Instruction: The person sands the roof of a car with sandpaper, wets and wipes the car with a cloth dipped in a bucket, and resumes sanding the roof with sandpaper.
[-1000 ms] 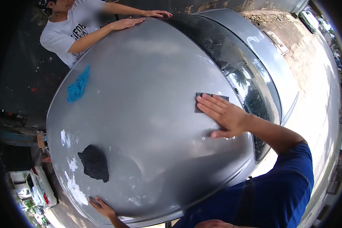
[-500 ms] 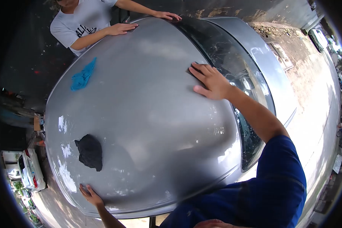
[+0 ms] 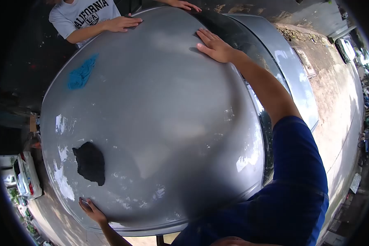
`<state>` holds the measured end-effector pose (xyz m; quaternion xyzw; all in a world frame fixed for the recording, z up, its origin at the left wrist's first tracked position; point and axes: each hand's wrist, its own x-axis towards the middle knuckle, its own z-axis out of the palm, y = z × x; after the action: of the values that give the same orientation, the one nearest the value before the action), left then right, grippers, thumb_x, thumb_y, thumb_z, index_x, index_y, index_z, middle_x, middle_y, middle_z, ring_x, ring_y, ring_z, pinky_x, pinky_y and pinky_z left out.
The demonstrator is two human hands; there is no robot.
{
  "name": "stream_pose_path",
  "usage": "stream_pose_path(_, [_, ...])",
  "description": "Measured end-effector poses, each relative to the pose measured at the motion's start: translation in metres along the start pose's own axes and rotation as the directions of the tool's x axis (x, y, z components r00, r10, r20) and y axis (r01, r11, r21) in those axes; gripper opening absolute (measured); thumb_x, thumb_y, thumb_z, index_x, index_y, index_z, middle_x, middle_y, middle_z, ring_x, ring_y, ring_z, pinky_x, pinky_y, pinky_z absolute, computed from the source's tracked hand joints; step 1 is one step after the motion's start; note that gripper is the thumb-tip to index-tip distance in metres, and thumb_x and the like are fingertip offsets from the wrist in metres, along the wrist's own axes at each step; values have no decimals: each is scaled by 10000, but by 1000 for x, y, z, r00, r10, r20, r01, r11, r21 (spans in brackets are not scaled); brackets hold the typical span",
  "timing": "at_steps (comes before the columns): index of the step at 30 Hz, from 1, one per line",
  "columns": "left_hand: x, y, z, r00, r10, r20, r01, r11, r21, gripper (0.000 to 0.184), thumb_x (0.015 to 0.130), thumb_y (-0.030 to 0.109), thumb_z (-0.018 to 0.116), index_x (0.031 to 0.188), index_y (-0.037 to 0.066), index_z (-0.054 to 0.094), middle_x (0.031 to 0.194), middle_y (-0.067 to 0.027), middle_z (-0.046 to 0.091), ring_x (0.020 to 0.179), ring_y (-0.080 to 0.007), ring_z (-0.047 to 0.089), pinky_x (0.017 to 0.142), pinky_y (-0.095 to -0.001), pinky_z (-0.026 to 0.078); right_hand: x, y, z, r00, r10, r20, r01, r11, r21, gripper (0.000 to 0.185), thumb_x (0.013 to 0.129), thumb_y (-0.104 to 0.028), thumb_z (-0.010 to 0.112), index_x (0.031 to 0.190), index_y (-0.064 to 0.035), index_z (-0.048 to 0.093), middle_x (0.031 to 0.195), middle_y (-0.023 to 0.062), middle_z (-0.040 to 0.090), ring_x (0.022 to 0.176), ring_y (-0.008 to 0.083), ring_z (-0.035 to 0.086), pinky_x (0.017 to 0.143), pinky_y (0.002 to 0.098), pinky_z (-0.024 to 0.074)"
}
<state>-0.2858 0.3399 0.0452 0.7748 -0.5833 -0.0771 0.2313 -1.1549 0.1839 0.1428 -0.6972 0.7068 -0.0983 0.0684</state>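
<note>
My right hand (image 3: 216, 46) lies flat on the grey car roof (image 3: 151, 90) near the top of the rear window, fingers stretched over a dark sheet (image 3: 196, 34) that barely shows. At the roof's near left edge, my left hand (image 3: 92, 211) rests with its fingers apart and nothing visible in it. A black cloth (image 3: 90, 164) is spread on the roof above my left hand. Farther up on the left lies a crumpled blue cloth (image 3: 83, 73).
Across the roof, a person in a white shirt (image 3: 86, 18) has both hands on the car, one on a dark pad. The rear window (image 3: 250, 43) is at the right. Parked cars (image 3: 27, 174) stand farther off.
My right hand has slid far up along the roof beside the rear window, away from me. My left hand stays at the near edge. The view has shifted a little.
</note>
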Motion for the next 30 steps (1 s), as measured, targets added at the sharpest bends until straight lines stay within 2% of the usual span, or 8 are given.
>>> stream_pose_path(4, [5,1,0,999,19,-38,-18,1000,26,720,1077,549,529,1555,11,500,1612,-248,456,1499,-443,413,1231,-531,335,17,-8,-1,986,167,17,-166,986,-20,954,1076,-718,239,1677,22,214,1762,227,173,1648,357,118,1340,441,125])
stream_pose_path(5, [1,2,2,999,4,-45,-2,999,33,716,1075,547,535,1549,10,509,1612,-247,458,1503,-442,410,1233,-532,333,0,-16,-1,993,117,28,-116,992,-41,952,1079,-707,257,1673,35,210,1761,233,168,1649,360,112,1340,441,123])
stream_pose_path(10, [0,-11,4,999,16,-38,-17,1000,-3,677,1094,521,530,1551,22,519,1630,-233,449,1520,-430,393,1246,-523,321,-232,-120,-6,991,-102,85,109,990,-85,966,1072,-633,435,1653,96,179,1736,307,165,1633,449,114,1324,521,135])
stream_pose_path(15, [3,-7,3,999,-37,6,37,996,-87,747,1089,558,505,1594,11,448,1641,-229,433,1511,-415,411,1244,-487,330,-374,-201,-7,951,0,308,-10,999,30,1044,1030,-685,475,1637,117,198,1714,351,175,1611,513,146,1300,603,140])
stream_pose_path(18, [0,1,4,998,-63,9,64,993,-104,753,1093,553,492,1593,-7,434,1640,-230,432,1502,-416,420,1233,-487,345,-325,-166,-11,949,-43,312,52,998,-21,1074,1018,-740,430,1657,87,180,1729,330,155,1624,485,134,1305,583,135])
stream_pose_path(22, [1,13,1,994,-105,29,108,989,-100,750,1089,552,494,1590,-4,439,1636,-230,436,1498,-416,425,1231,-496,346,-164,-85,-12,978,-178,107,181,983,-14,961,1070,-676,361,1674,47,170,1747,282,150,1637,428,127,1327,513,129])
stream_pose_path(26, [3,2,1,999,-45,-10,44,999,-13,742,1075,552,521,1572,3,468,1628,-234,446,1495,-427,427,1230,-506,345,7,-24,-3,996,19,90,-20,1000,10,948,1080,-708,278,1690,9,169,1777,213,117,1655,347,91,1343,432,99])
stream_pose_path(30, [0,-3,2,998,4,-63,-5,1000,-21,726,1065,544,549,1541,-2,508,1615,-242,458,1491,-437,429,1221,-518,357,45,-16,-2,982,172,74,-168,984,-62,939,1087,-705,227,1692,10,163,1784,198,105,1659,332,76,1344,423,90])
